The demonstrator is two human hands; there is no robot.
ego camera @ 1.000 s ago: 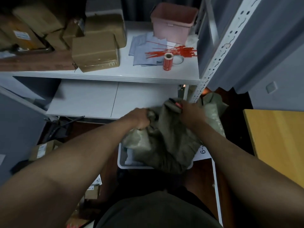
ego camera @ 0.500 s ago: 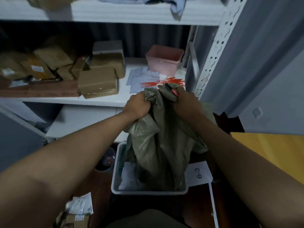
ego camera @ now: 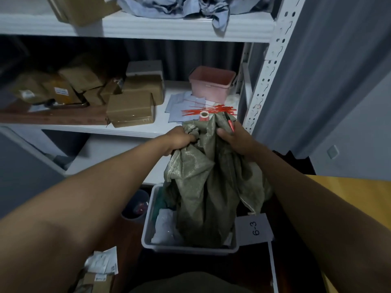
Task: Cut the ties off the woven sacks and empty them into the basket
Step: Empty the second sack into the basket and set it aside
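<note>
Olive-green sack (ego camera: pixel 207 187), grey basket (ego camera: pixel 190 249), red ties (ego camera: pixel 207 109), pink bin (ego camera: pixel 211 83).

On the middle shelf (ego camera: pixel 135 132) of the white rack, far left to right: stacked brown cardboard parcels (ego camera: pixel 131 108), a grey box (ego camera: pixel 145 68) on top of them, flat pale blue sheets (ego camera: pixel 179 106), a bundle of red ties (ego camera: pixel 209 109) with a small label roll (ego camera: pixel 204 116) just beside it, and a pink tub (ego camera: pixel 211 83) at the far right. On the top shelf (ego camera: pixel 160 26), crumpled blue-grey cloth (ego camera: pixel 190 7) and one brown carton (ego camera: pixel 80 7). Near, on the dark floor: a white card marked "6-3" (ego camera: pixel 254 229) at right, a yellow tabletop (ego camera: pixel 359 187) further right, a small dark bin (ego camera: pixel 135 206) and loose white packets (ego camera: pixel 103 261) at left.
</note>
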